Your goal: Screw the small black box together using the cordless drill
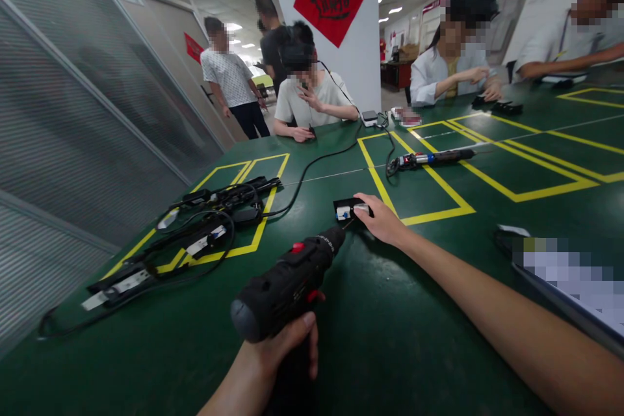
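Note:
My left hand [290, 346] is wrapped round the grip of a black cordless drill [287, 286] with red switches. The drill points forward and to the right, and its thin bit reaches close to a small black part [344, 203] that has a white and blue piece on it. Whether the bit touches this part I cannot tell. My right hand [383, 220] grips the part from its right side, with fingers over the top and the thumb at the front. Fingers and thumb hide some of it.
Several black devices with cables [209, 221] lie on the green table [414, 312] at left. A soldering-iron-like tool [433, 157] lies within yellow tape at right. A blurred tablet or clipboard [575, 286] sits near my right arm. People sit across the table; two stand behind.

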Demonstrator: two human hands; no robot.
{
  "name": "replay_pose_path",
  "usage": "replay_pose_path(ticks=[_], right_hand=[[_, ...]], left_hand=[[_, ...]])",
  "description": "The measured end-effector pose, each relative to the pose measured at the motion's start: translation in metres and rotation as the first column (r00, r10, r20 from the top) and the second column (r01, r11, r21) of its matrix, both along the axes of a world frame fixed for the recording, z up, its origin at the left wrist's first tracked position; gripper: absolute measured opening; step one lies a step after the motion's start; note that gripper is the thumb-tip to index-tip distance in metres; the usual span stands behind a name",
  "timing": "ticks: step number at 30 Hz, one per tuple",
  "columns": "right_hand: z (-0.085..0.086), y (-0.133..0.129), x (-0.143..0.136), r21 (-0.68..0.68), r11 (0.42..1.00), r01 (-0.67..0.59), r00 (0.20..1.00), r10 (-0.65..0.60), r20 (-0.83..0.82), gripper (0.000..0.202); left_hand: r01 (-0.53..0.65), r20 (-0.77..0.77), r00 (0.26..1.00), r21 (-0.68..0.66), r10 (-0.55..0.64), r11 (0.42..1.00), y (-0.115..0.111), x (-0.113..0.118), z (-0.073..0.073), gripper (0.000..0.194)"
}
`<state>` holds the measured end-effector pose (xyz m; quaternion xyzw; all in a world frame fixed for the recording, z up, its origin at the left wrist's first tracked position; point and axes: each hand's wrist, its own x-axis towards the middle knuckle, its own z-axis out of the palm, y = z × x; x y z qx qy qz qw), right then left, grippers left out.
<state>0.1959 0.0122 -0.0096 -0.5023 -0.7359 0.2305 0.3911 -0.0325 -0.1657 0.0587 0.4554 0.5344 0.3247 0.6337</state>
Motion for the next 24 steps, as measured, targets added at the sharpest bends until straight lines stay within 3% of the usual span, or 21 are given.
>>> replay_pose_path(ticks=[15,24], right_hand=[[0.0009,-0.0007,-0.0004,0.016,1.000,0.002,1.000,-0.002,0.003,0.039],[0.0016,-0.0013,0.0002,-0.004,1.000,-0.006,1.000,0.006,0.003,0.040]], left_hand=[[0.003,-0.010,1.000,0.009,-0.003,1.000,-0.0007,0.0005,-0.0003,0.062],[0.015,-0.007,1.000,0.013,-0.015,1.000,0.0011,0.0019,0.0038,0.034]])
